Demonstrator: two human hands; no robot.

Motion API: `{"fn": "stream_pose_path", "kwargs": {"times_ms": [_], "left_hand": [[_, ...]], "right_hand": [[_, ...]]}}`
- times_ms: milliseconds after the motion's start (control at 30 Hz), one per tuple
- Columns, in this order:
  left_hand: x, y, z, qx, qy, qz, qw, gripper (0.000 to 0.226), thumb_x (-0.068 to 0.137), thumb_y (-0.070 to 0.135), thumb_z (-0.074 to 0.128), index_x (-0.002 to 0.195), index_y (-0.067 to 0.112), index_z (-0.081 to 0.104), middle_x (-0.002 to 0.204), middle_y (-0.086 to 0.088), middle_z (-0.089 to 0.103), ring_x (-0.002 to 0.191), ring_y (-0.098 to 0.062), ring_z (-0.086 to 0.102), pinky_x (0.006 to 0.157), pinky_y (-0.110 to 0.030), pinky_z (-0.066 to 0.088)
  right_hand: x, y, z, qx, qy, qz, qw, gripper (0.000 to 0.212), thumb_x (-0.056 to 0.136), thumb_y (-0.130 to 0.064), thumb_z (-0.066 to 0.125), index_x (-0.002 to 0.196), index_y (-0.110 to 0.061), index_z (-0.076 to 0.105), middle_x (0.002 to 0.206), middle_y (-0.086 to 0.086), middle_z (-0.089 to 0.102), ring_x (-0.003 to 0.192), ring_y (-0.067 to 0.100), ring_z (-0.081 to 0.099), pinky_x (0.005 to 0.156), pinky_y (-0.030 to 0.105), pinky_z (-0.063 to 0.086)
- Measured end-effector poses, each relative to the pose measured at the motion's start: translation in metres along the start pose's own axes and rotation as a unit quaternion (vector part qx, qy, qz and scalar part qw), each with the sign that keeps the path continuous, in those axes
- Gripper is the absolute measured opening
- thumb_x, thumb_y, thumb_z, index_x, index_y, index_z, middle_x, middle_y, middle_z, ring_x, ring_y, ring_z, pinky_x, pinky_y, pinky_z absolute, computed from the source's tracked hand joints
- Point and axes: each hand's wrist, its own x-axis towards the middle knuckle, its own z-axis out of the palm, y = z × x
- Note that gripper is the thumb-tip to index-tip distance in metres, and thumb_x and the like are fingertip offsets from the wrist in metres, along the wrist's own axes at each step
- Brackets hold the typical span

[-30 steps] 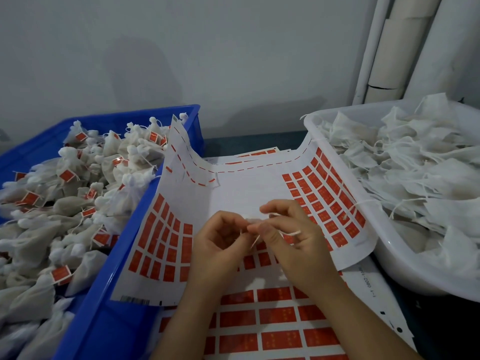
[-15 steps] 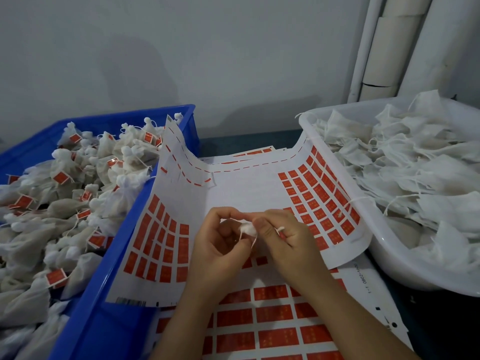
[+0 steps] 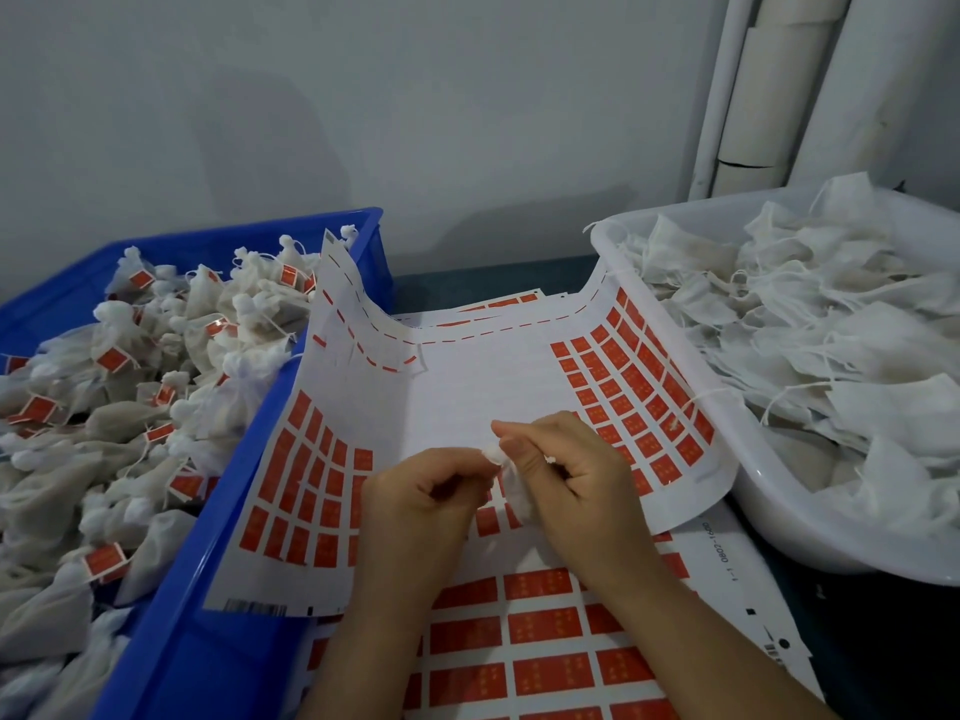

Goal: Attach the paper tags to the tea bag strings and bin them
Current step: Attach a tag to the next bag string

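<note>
String and tag too small to make out. Left hand (image 3: 415, 504) and right hand (image 3: 563, 478) pinched, grip closed on white tea bag (image 3: 511, 483) between fingertips, above tag sheet (image 3: 467, 402).

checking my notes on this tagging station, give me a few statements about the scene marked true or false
1. The blue bin holds tea bags with red tags on them. True.
2. The white tub sits on the person's left. False: it is on the right, full of untagged bags.
3. Both hands, left hand and right hand, meet over the curled tag sheet. True.
4. The hands hold a red pen. False: a small white tea bag is pinched between them.
5. The curled sheet's middle is full of tags. False: the middle is bare, with tags left at both sides.
</note>
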Motion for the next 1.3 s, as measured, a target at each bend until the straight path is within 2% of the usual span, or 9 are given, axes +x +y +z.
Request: {"fn": "stream_pose_path", "kwargs": {"times_ms": [167, 300, 400, 500, 600, 733, 933, 1167, 1300], "left_hand": [[0.001, -0.001, 0.003, 0.096, 0.0, 0.043, 0.994, 0.015, 0.081, 0.011, 0.067, 0.093, 0.014, 0.075, 0.084, 0.003, 0.072, 0.069, 0.002, 0.059, 0.063, -0.003, 0.048], [-0.002, 0.002, 0.008, 0.105, -0.041, -0.056, 0.992, 0.021, 0.088, 0.024, 0.057, 0.103, 0.017, 0.071, 0.082, 0.017, 0.056, 0.069, 0.002, 0.05, 0.058, -0.001, 0.037], [0.0, 0.007, 0.008, -0.061, -0.084, -0.154, 0.983, 0.016, 0.092, 0.021, 0.052, 0.092, 0.026, 0.068, 0.078, 0.012, 0.058, 0.073, 0.004, 0.056, 0.059, -0.006, 0.044], [0.003, 0.013, 0.003, -0.282, -0.093, -0.259, 0.919, 0.016, 0.077, 0.036, 0.059, 0.082, 0.028, 0.073, 0.071, 0.004, 0.065, 0.065, -0.009, 0.06, 0.055, -0.016, 0.048], [0.005, 0.013, -0.002, -0.353, -0.116, -0.249, 0.894, 0.029, 0.064, 0.044, 0.066, 0.082, 0.022, 0.075, 0.074, -0.001, 0.067, 0.067, -0.015, 0.062, 0.057, -0.021, 0.05], [0.006, 0.011, -0.007, -0.387, -0.156, -0.224, 0.881, 0.017, 0.066, 0.038, 0.074, 0.072, 0.022, 0.073, 0.068, 0.0, 0.063, 0.063, -0.013, 0.059, 0.058, -0.021, 0.05], [0.002, 0.015, 0.0, -0.247, -0.116, -0.193, 0.942, 0.046, 0.049, 0.052, 0.072, 0.079, 0.018, 0.068, 0.073, 0.0, 0.07, 0.074, -0.02, 0.068, 0.064, -0.025, 0.057], [0.001, 0.014, 0.001, -0.284, -0.091, -0.145, 0.943, 0.021, 0.063, 0.041, 0.065, 0.07, 0.022, 0.07, 0.061, 0.005, 0.065, 0.055, -0.004, 0.059, 0.05, -0.012, 0.045], [0.001, 0.011, 0.001, -0.298, -0.109, -0.144, 0.937, 0.016, 0.076, 0.041, 0.07, 0.071, 0.025, 0.072, 0.062, 0.005, 0.064, 0.058, -0.006, 0.06, 0.052, -0.014, 0.046]], "right_hand": [[0.001, 0.002, 0.002, -0.052, 0.003, -0.033, 0.998, 0.033, 0.086, -0.034, 0.054, 0.103, -0.012, 0.071, 0.091, -0.016, 0.058, 0.078, -0.007, 0.056, 0.074, -0.002, 0.04], [0.002, 0.005, -0.001, -0.041, 0.014, 0.012, 0.999, 0.034, 0.077, -0.04, 0.058, 0.097, -0.017, 0.072, 0.088, -0.02, 0.062, 0.074, -0.013, 0.059, 0.072, 0.0, 0.043], [0.002, 0.006, -0.005, -0.016, 0.021, 0.038, 0.999, 0.029, 0.073, -0.043, 0.059, 0.09, -0.023, 0.072, 0.074, -0.033, 0.06, 0.078, -0.013, 0.059, 0.064, 0.002, 0.045], [0.002, 0.003, -0.005, -0.017, 0.013, 0.026, 0.999, 0.017, 0.074, -0.042, 0.061, 0.083, -0.029, 0.069, 0.061, -0.032, 0.057, 0.072, -0.008, 0.06, 0.057, 0.003, 0.044], [0.001, -0.001, -0.005, 0.0, 0.017, 0.022, 1.0, 0.014, 0.074, -0.043, 0.063, 0.08, -0.031, 0.066, 0.063, -0.029, 0.059, 0.073, -0.006, 0.061, 0.057, 0.004, 0.046], [0.005, -0.008, -0.007, 0.074, 0.038, 0.085, 0.993, 0.028, 0.06, -0.062, 0.056, 0.068, -0.035, 0.059, 0.064, -0.026, 0.063, 0.066, -0.004, 0.062, 0.05, 0.006, 0.045], [0.004, -0.006, -0.005, 0.116, -0.004, 0.121, 0.986, 0.028, 0.061, -0.057, 0.059, 0.061, -0.029, 0.059, 0.061, -0.016, 0.063, 0.062, 0.002, 0.062, 0.05, 0.007, 0.046], [0.006, -0.006, -0.005, 0.162, 0.0, 0.147, 0.976, 0.028, 0.059, -0.057, 0.058, 0.062, -0.029, 0.063, 0.057, -0.015, 0.064, 0.06, 0.001, 0.063, 0.049, 0.007, 0.045], [0.006, -0.005, -0.004, 0.18, -0.004, 0.161, 0.97, 0.029, 0.06, -0.055, 0.06, 0.062, -0.026, 0.065, 0.054, -0.01, 0.064, 0.052, 0.005, 0.061, 0.047, 0.01, 0.046]]}}
